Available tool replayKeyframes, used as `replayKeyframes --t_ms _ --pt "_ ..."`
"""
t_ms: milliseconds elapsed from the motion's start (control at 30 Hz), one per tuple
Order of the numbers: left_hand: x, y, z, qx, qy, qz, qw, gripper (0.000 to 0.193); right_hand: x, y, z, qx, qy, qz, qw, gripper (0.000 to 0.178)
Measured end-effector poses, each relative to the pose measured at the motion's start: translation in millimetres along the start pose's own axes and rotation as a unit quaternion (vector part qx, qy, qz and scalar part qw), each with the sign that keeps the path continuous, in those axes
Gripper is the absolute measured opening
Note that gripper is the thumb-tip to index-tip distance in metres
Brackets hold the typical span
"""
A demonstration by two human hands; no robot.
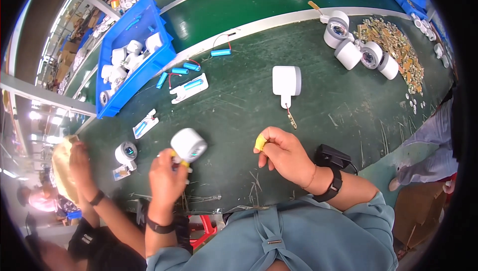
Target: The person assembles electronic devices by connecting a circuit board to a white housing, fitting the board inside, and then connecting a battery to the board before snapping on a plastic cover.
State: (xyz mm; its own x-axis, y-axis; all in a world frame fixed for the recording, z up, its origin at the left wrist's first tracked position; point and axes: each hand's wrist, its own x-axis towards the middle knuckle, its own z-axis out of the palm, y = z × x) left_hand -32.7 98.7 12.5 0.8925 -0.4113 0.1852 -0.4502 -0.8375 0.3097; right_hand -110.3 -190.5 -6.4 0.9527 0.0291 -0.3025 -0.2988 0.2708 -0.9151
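My left hand (168,177) is closed on a white round housing (187,144), tilted above the green bench, with yellow covers on the gripping fingers. My right hand (288,157) is apart from it, thumb and forefinger pinched together; a yellow cover (260,142) wraps a fingertip. Whatever may be in that pinch is hidden. Beyond it lies another white housing with a grey rim (287,81), its stem trailing a wire to a small circuit board (292,119). To the left of my left hand rests a housing with a dark lens face (126,153).
A blue bin (164,52) holds white housings at far left. Blue batteries (221,52) and white holders (190,88) lie near it. Several housings (347,54) and a heap of small boards (393,47) occupy the far right. A black adapter (333,156) sits by my right wrist. A co-worker's arm (107,211) reaches in at left.
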Motion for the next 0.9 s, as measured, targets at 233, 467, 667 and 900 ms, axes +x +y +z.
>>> replayKeyframes --t_ms 233,467,667,900 --pt "-25.3 -140.4 -52.3 0.274 0.090 0.071 0.955 0.015 -1.1 0.2 4.3 -0.028 -0.031 -0.008 0.999 0.014" --pt "57.4 -37.1 -22.4 0.148 0.139 0.081 0.976 0.033 1.7 0.7 2.4 -0.037 -0.017 0.016 0.999 0.013" --pt "96.0 -69.0 3.6 0.062 0.056 0.055 0.995 0.021 4.4 8.1 2.8 -0.066 -0.040 0.008 0.997 0.014" --pt "71.8 31.1 16.2 -0.231 -0.085 0.029 0.969 0.019 -17.5 0.3 3.6 -0.163 -0.108 -0.091 0.976 0.013"
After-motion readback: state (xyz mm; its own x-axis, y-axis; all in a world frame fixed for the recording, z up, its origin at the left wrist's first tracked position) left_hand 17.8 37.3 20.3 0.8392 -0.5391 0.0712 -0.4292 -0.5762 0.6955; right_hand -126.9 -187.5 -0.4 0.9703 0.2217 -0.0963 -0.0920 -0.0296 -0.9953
